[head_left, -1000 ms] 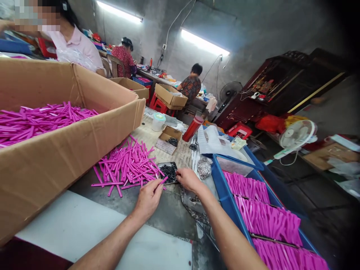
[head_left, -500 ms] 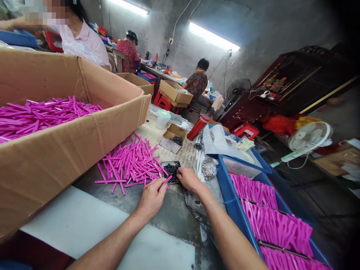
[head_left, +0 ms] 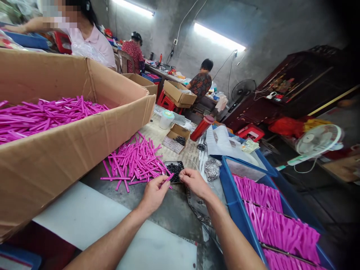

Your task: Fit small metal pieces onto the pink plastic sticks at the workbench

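Note:
My left hand (head_left: 154,193) is closed in a pinch on a slim magenta plastic stick (head_left: 170,176), whose end pokes out past the fingertips. Just right of it, my right hand (head_left: 195,183) has its thumb and fingers pressed together by the edge of a small tray. Whatever it pinches is too small to make out. Small black parts (head_left: 173,168) fill that tray. A loose heap of magenta sticks (head_left: 137,157) lies on the table left of the tray, close to my left hand.
A large cardboard box (head_left: 112,123) of magenta sticks stands at left. On the right, a blue crate (head_left: 225,176) holds rows of magenta pieces. Beyond the tray are a small carton (head_left: 171,144), a lidded tub (head_left: 166,120) and a red flask (head_left: 201,127). Several people sit farther back.
The view has shifted slightly, so everything appears a little farther right. My right hand has lifted slightly from the black parts, fingers still pinched. My left hand keeps its stick.

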`<act>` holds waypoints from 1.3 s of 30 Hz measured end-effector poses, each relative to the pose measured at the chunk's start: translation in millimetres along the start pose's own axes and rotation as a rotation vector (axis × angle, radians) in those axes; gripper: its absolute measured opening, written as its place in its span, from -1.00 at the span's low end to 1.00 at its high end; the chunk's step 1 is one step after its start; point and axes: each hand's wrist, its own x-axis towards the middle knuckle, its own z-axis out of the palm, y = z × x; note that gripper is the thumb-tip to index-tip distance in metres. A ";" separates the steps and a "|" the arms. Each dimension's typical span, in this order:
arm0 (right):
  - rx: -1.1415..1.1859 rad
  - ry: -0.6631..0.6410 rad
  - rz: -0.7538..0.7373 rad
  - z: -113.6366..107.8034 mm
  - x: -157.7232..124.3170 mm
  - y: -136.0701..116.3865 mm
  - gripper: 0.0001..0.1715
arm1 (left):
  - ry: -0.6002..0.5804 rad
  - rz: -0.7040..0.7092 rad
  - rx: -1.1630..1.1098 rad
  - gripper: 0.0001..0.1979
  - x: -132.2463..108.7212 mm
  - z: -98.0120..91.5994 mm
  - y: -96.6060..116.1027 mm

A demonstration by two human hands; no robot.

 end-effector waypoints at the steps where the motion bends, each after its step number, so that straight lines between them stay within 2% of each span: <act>1: 0.100 -0.007 0.008 2.6 -4.0 -2.3 -0.81 | -0.013 -0.008 -0.043 -0.82 0.3 0.2 -0.4; 5: 0.556 -0.038 0.061 15.2 -19.4 -12.6 -0.79 | -0.085 0.018 -0.132 -0.85 0.4 1.3 -2.0; 12: 0.925 -0.011 0.119 31.6 -33.1 -20.5 -0.74 | -0.144 0.042 -0.194 -0.88 -1.2 2.9 0.6; 17: 1.164 0.026 0.198 39.2 -37.8 -22.2 -0.72 | -0.153 0.130 -0.043 -0.87 -2.6 1.1 4.4; 21: 1.213 0.069 0.231 45.0 -39.0 -23.0 -0.69 | -0.135 0.177 0.072 -0.87 -4.0 -0.6 6.5; 24: 1.241 0.082 0.236 47.6 -39.2 -23.0 -0.68 | -0.143 0.150 0.071 -0.88 -3.8 -0.6 5.6; 30: 1.153 0.137 0.160 52.1 -42.5 -20.2 -0.71 | -0.186 -0.014 -0.165 -0.85 -1.2 1.0 3.8; 34: 1.008 0.245 0.089 56.8 -43.1 -16.8 -0.78 | -0.211 -0.084 -0.256 -0.82 -0.8 1.6 7.4; 39: 0.893 0.345 0.085 60.2 -42.1 -15.0 -0.79 | -0.249 -0.131 -0.310 -0.79 -1.2 2.9 10.1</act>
